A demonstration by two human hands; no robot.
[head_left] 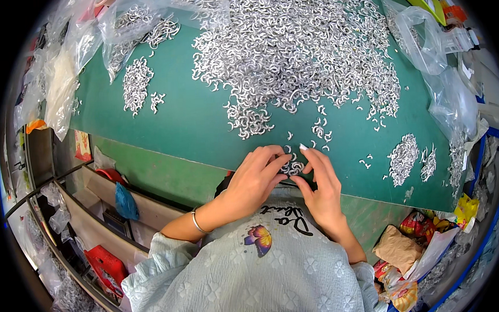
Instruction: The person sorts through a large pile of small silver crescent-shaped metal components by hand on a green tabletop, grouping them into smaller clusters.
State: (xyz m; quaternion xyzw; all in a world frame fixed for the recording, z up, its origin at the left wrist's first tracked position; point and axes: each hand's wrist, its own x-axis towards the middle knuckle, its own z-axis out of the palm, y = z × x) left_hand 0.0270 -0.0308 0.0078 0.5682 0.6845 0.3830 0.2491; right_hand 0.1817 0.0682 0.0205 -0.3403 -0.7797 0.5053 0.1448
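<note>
Head view is showing both hands working at the near edge of the green worktop (193, 119), gathering a small cluster of silver metal hooks (291, 166) between them. The left hand (254, 180) is cupping the cluster from its left with fingers curled and loosely spread, not clenched; the right hand (322, 183) is pinching at it from the right with fingertips. Doing this well is probably meaning keeping the fingertips low on the mat and drawing only a few pieces, so none are sliding off the edge. The big heap of hooks (295, 50) is lying toward the far edge, well apart.
</note>
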